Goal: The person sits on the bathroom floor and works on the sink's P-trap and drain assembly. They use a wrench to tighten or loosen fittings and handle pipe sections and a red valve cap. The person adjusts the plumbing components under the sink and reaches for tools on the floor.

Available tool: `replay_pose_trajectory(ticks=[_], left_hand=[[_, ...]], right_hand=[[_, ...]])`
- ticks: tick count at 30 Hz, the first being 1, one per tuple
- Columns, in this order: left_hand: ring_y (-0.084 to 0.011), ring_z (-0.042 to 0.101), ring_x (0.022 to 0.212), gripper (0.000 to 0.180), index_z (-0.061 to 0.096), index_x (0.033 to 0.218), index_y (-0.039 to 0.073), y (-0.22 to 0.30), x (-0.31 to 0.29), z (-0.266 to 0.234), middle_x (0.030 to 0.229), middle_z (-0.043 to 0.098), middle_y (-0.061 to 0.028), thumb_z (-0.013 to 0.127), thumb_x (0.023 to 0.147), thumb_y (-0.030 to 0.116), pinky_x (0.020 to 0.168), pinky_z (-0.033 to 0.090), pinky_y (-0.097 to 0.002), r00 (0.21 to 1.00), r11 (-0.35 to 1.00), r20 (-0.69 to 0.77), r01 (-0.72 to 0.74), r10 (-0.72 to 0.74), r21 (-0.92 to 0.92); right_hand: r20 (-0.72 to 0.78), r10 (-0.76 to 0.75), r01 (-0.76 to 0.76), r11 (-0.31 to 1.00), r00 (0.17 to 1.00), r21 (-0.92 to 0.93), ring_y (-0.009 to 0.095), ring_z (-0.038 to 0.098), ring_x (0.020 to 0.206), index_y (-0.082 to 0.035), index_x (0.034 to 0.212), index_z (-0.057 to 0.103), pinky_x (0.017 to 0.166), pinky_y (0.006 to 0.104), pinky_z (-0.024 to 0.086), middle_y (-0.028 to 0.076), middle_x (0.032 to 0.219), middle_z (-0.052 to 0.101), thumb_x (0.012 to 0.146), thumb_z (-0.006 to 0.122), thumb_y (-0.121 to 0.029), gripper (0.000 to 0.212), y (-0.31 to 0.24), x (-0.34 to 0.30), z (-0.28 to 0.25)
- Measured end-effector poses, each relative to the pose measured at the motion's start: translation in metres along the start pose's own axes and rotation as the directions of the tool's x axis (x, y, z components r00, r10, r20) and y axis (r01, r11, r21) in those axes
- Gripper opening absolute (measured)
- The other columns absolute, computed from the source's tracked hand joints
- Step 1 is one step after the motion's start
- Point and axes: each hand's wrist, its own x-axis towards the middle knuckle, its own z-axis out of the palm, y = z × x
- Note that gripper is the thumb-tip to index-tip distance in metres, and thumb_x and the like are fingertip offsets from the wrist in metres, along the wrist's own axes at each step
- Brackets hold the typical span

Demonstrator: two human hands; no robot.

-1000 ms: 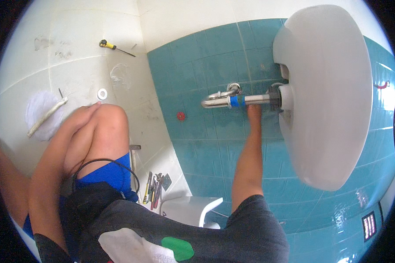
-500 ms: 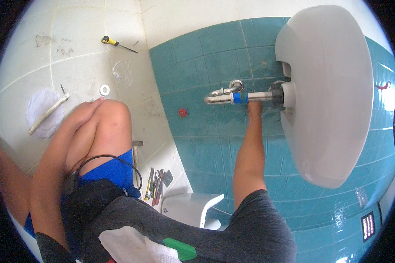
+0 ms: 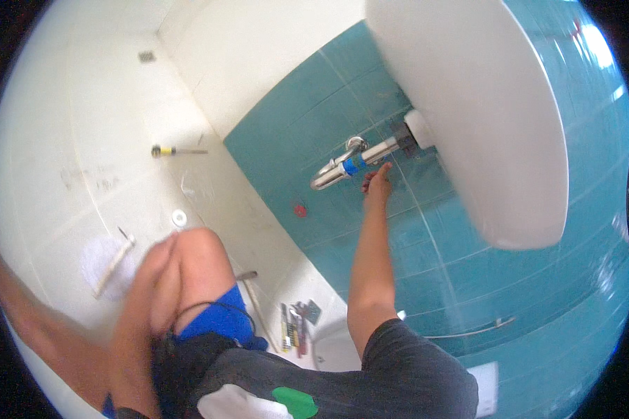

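Observation:
My right hand [image 3: 378, 184] is just beside the chrome drain pipe [image 3: 380, 151] under a white washbasin [image 3: 489, 126]. Its fingers are loosely bent and apart, with nothing visible in them. A blue band [image 3: 354, 165] wraps the pipe near its curved trap [image 3: 324, 179], and a dark fitting [image 3: 406, 138] joins it to the basin's outlet. Slightly blurred, my left hand [image 3: 161, 253] lies with extended fingers against my bent knee. Close to it on the floor is a white ring-shaped washer [image 3: 179, 218].
A yellow-and-black screwdriver [image 3: 178, 151] lies on the pale tiled floor. A pale stick-like tool [image 3: 115, 265] rests on a white cloth [image 3: 91, 262]. Beside my leg are a hammer [image 3: 247, 276] and several hand tools [image 3: 297, 328]. A red round knob [image 3: 300, 210] sits on the teal wall.
The view has tilted and shifted. My right hand, earlier mostly hidden behind the drain pipe, now shows beside it with its fingers visible. My left hand stays at my knee.

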Motion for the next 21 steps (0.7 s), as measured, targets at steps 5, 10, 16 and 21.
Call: replay_pose_trajectory(ticks=[5, 10, 16, 21], left_hand=[[-0.0352, 0.051, 0.133, 0.079, 0.057, 0.129, -0.013, 0.027, -0.001, 0.016, 0.135, 0.057, -0.0303, 0.039, 0.101, 0.059, 0.111, 0.037, -0.0389, 0.996, 0.996, 0.085, -0.019, 0.026, -0.089], [-0.0291, 0.057, 0.122, 0.075, 0.057, 0.131, -0.011, 0.036, -0.02, 0.003, 0.133, 0.061, -0.0231, 0.044, 0.101, 0.056, 0.105, 0.043, -0.0357, 0.997, 0.989, 0.066, -0.037, 0.046, -0.142], [-0.0303, 0.056, 0.126, 0.075, 0.059, 0.131, -0.01, 0.012, 0.012, -0.005, 0.135, 0.059, -0.0252, 0.043, 0.1, 0.057, 0.105, 0.042, -0.0366, 0.999, 0.986, 0.031, 0.04, -0.036, -0.159], [-0.0315, 0.055, 0.127, 0.078, 0.058, 0.131, -0.01, 0.003, 0.008, 0.006, 0.136, 0.058, -0.026, 0.044, 0.099, 0.059, 0.105, 0.042, -0.0373, 0.997, 0.988, 0.042, 0.065, -0.059, -0.141]], right_hand=[[0.214, -0.005, -0.16, 0.643, 0.977, 0.749, 0.017, 0.061, 0.066, -0.004, 0.119, 0.055, 0.054, 0.0288, 0.048, 0.011, 0.094, 0.07, 0.101, 0.04, -0.063, 0.064, -0.011, -0.043, -0.015], [0.236, -0.053, -0.193, 0.416, 0.97, 0.889, 0.016, 0.058, 0.068, -0.002, 0.106, 0.058, 0.057, 0.0277, 0.048, 0.007, 0.087, 0.063, 0.098, 0.056, -0.052, 0.051, -0.041, -0.058, 0.017], [0.242, -0.043, -0.232, 0.17, 0.969, 0.958, 0.014, 0.059, 0.058, -0.002, 0.107, 0.061, 0.045, 0.0258, 0.044, 0.009, 0.086, 0.071, 0.099, 0.059, -0.046, 0.045, -0.035, -0.033, 0.026], [0.065, 0.065, -0.09, 0.548, 0.996, 0.832, 0.012, 0.057, 0.053, -0.004, 0.097, 0.064, 0.044, 0.0253, 0.042, 0.008, 0.079, 0.07, 0.095, 0.067, -0.04, 0.036, -0.03, -0.04, 0.023]])
